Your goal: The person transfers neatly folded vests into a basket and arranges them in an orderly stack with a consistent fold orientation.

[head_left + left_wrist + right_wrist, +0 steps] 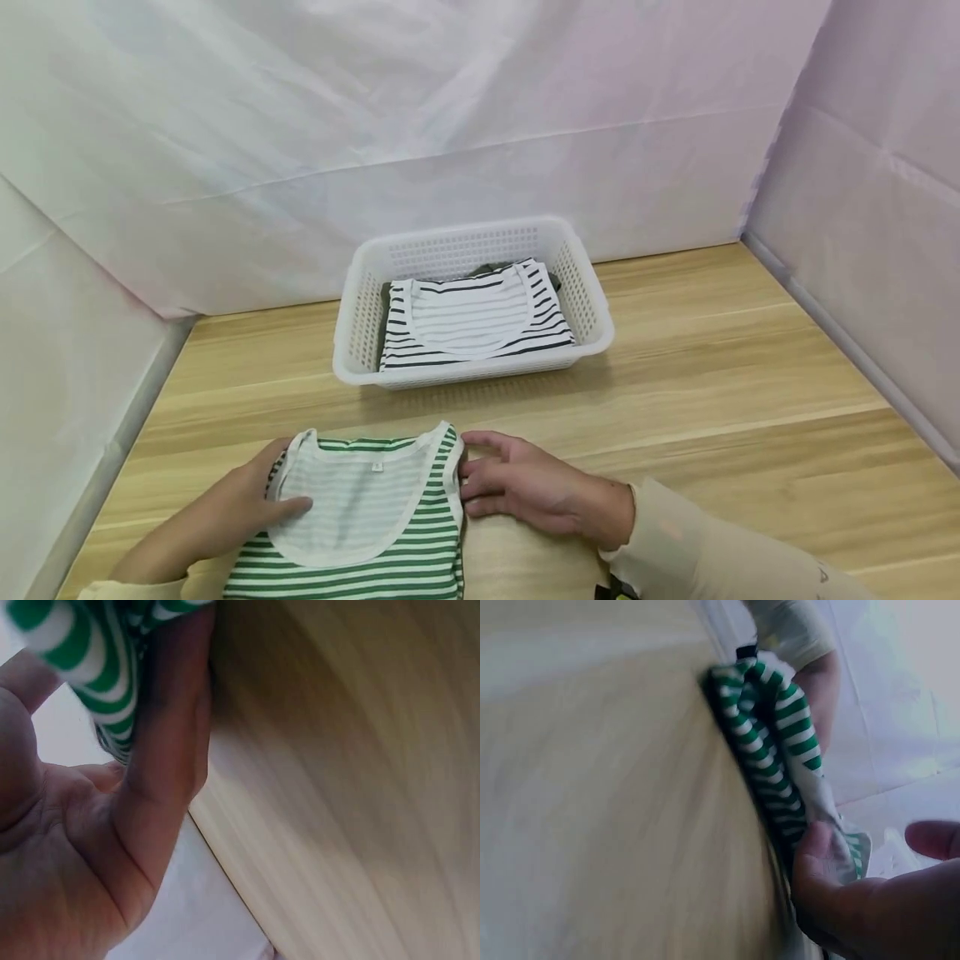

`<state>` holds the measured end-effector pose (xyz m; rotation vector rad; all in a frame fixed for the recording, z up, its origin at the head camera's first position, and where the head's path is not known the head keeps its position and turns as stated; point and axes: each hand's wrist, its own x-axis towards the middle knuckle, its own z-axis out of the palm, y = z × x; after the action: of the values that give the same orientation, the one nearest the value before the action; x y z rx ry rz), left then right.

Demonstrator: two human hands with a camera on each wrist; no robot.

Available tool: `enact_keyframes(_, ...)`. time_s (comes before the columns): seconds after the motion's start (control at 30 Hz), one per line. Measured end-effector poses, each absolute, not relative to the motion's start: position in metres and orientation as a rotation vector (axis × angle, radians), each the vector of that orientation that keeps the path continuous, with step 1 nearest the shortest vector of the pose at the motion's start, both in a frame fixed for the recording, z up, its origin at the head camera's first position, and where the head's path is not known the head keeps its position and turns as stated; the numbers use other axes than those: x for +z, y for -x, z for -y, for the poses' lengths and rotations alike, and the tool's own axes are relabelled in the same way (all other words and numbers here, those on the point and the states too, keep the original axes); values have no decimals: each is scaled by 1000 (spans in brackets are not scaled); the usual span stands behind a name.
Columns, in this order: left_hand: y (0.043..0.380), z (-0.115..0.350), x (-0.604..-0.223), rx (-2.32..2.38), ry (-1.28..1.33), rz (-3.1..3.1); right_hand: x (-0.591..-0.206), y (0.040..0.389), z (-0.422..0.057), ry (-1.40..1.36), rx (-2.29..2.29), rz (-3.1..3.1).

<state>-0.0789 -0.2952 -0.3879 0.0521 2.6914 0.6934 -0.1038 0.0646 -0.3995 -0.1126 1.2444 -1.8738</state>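
Observation:
A green-and-white striped tank top [405,575], folded, lies at the near left of the table, its white-trimmed scoop neck facing up. My left hand [240,504] grips its left shoulder, thumb on top by the neckline and fingers beneath; in the left wrist view the fingers [169,742] run under the striped cloth. At the right shoulder edge, my right hand [536,487] holds the cloth with its fingertips. The right wrist view shows one digit lying against the white trim of the folded tank top [769,750], while another stands away from it.
Farther back stands a white plastic basket [347,350], holding a folded black-and-white striped top [472,321] over dark green cloth [491,268]. Pale sheets [450,100] hang behind and at both sides of the wooden table [720,350].

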Motion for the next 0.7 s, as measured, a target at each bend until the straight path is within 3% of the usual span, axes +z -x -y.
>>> enact_keyframes(0.37, 71, 269, -394, 703, 18, -2672, -404, 105, -63, 220, -1804, -1384)
enact_keyframes(0.7, 70, 252, -393, 806, -90, -2651, -407, 102, -66, 405, -1675, -1343)
